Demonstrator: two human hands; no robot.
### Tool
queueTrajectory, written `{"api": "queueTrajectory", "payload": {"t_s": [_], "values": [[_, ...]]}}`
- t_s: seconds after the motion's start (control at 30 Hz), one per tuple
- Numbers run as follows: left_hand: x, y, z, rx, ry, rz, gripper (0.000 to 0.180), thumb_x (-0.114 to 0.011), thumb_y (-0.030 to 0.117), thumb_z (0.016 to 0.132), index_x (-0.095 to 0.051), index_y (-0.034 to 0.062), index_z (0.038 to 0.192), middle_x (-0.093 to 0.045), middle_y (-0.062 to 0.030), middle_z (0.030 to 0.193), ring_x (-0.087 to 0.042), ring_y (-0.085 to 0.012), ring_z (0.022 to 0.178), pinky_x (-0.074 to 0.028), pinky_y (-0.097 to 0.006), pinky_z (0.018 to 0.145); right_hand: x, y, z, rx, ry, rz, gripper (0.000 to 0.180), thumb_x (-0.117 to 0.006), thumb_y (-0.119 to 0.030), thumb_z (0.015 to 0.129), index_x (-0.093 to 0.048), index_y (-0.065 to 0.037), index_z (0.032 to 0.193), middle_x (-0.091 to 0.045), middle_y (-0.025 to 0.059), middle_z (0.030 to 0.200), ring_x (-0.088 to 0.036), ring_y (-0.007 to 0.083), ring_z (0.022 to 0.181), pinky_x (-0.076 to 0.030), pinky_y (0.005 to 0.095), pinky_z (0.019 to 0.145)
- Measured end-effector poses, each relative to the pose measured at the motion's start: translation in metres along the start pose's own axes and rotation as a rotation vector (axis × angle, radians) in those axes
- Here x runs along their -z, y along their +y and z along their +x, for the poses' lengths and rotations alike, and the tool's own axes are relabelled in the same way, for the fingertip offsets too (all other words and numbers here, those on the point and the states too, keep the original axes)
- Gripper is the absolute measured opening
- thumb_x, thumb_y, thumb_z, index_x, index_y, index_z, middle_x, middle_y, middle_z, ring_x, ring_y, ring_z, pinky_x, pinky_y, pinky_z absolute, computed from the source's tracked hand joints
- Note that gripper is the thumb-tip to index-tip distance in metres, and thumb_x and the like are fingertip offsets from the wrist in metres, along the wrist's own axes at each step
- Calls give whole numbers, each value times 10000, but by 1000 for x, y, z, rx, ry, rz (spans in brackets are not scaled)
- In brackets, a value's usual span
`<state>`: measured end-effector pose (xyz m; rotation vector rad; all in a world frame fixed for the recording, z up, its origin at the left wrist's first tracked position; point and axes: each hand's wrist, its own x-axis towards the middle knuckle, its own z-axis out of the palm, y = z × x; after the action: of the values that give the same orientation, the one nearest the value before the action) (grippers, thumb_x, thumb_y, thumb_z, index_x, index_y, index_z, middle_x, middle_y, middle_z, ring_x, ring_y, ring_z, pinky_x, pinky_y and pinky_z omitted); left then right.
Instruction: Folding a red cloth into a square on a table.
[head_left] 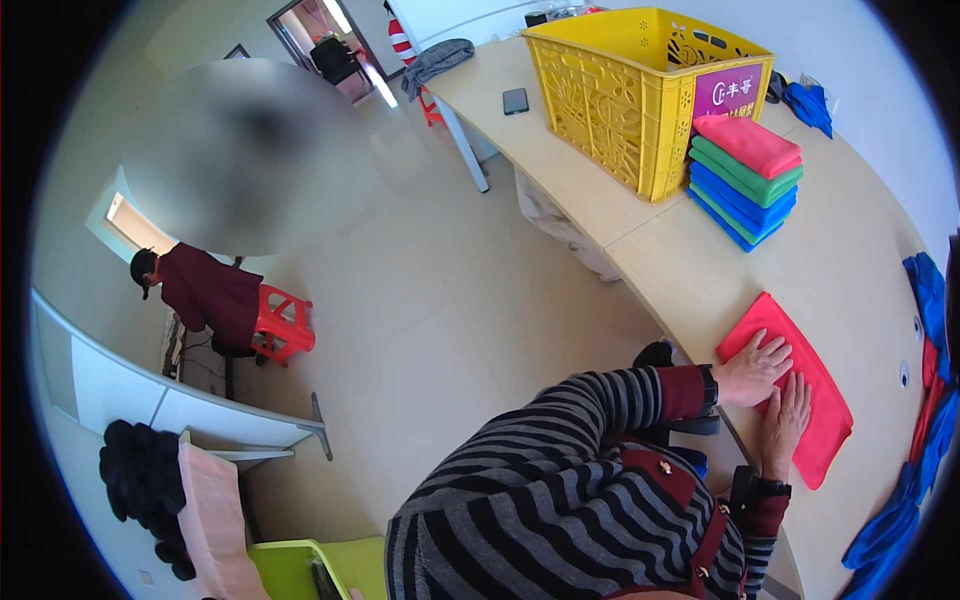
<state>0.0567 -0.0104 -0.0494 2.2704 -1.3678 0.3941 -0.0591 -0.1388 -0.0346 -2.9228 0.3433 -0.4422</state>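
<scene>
Left hand point(755, 366) and right hand point(787, 418) lie open and flat, gripping nothing, pressing the folded red cloth point(815, 395) against the pale wooden worktop point(690, 265).

Both hands point(770, 390) flat on folded cloth point(790, 385); cloth stack point(745, 175) beside crate point(640, 90) behind

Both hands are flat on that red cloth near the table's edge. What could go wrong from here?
The red cloth lies close to the table edge under the left hand and right hand; a sideways push might slide it off. The stack of folded cloths leans against the yellow crate and looks uneven, so adding another carelessly could topple it.
</scene>
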Motion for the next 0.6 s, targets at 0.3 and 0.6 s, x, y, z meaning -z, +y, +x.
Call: {"api": "queueTrajectory", "payload": {"t_s": [0.3,0.6], "values": [[27,-3,-12,0,31,-20,606,-576,450,922,-580,61,1386,-475,-200,1507,-333,-388,1466,-234,-674,1139,25,60,-39,-146,57,-300,528,-457,-334,1055,-419,-106,1530,-385,143,1591,-296,331,1495,-211,487,1230],[47,-45,-4,184,-226,79,643,-438,498,1024,-381,146,1558,-308,-129,1643,-224,-334,1533,-163,-643,1190,47,84,-51,-349,92,-176,534,-476,-359,1042,-427,-134,1524,-379,131,1595,-300,363,1492,-250,479,1207]]}}
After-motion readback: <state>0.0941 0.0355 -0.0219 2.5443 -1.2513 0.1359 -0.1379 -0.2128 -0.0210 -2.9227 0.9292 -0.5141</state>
